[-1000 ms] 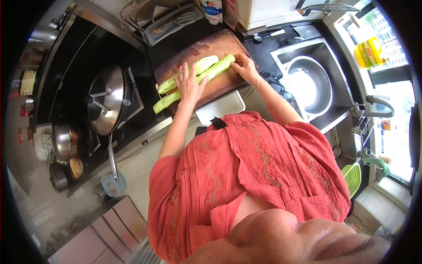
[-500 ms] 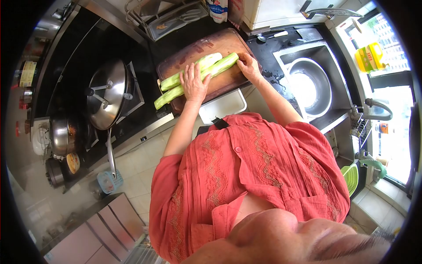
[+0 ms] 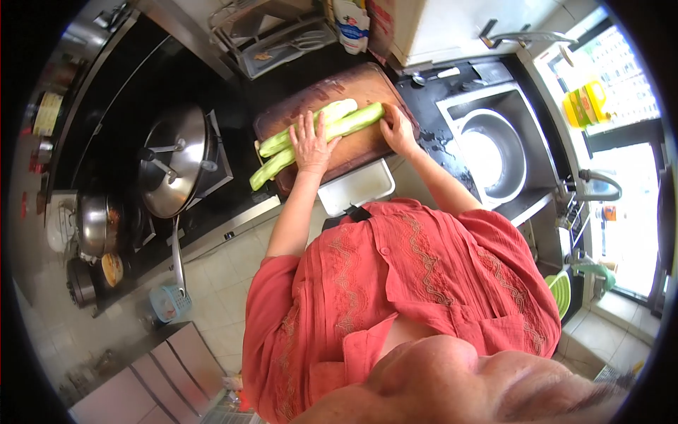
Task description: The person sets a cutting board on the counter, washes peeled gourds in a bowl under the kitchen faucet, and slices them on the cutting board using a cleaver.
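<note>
Two long, pale-green peeled gourds lie side by side on a brown cutting board: a farther gourd and a nearer gourd. Across both of them rests my left hand, its fingers spread and lying flat on top. My right hand is at the right end of the nearer gourd, with its fingers and thumb closed around the tip. The left ends of both gourds reach the board's left side, and the nearer one sticks out past the edge.
A white tray sits at the board's near edge. To the right, a metal basin stands in the sink. On the left, a lidded pan rests on the stove, its handle pointing toward me. A dish rack stands behind.
The whole view has shifted slightly, so the board and counter appear lower. Both hands keep nearly the same places on the gourds, the left hand's fingers slightly more spread.
</note>
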`<state>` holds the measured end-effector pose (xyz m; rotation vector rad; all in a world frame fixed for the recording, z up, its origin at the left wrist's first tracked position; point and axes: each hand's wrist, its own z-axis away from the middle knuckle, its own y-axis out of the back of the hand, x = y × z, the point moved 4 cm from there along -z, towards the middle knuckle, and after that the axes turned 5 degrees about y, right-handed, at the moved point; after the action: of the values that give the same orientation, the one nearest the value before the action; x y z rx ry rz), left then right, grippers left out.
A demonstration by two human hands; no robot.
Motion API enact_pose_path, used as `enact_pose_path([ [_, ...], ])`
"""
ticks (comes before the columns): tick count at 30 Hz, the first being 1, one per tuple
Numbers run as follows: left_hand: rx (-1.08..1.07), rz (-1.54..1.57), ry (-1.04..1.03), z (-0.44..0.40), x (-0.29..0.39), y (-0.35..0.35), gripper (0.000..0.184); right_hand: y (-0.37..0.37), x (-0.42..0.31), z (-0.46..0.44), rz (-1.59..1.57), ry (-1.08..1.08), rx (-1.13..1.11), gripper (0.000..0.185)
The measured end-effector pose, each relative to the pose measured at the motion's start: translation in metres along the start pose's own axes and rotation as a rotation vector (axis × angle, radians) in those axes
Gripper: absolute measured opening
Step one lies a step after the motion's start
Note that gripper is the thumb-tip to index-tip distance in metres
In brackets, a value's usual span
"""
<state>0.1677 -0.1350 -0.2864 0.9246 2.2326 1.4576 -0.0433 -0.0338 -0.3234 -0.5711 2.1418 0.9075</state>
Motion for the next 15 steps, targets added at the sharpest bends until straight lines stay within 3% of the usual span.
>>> enact_pose_path([
  [3,-0.019,-0.032,0.018,-0.008,-0.003,-0.002,0.080,-0.001,-0.021,0.004,0.188,0.097,-0.066,0.053],
  [6,-0.033,-0.062,0.017,-0.015,-0.009,-0.005,0.081,-0.003,-0.023,0.000,0.169,-0.005,-0.117,0.052],
  [7,-0.020,-0.050,0.028,-0.019,-0.011,-0.005,0.081,-0.003,-0.026,-0.002,0.190,0.066,-0.078,0.050],
  [15,0.052,0.016,0.033,-0.021,-0.015,-0.007,0.078,-0.002,-0.027,0.000,0.201,0.032,-0.051,0.041],
])
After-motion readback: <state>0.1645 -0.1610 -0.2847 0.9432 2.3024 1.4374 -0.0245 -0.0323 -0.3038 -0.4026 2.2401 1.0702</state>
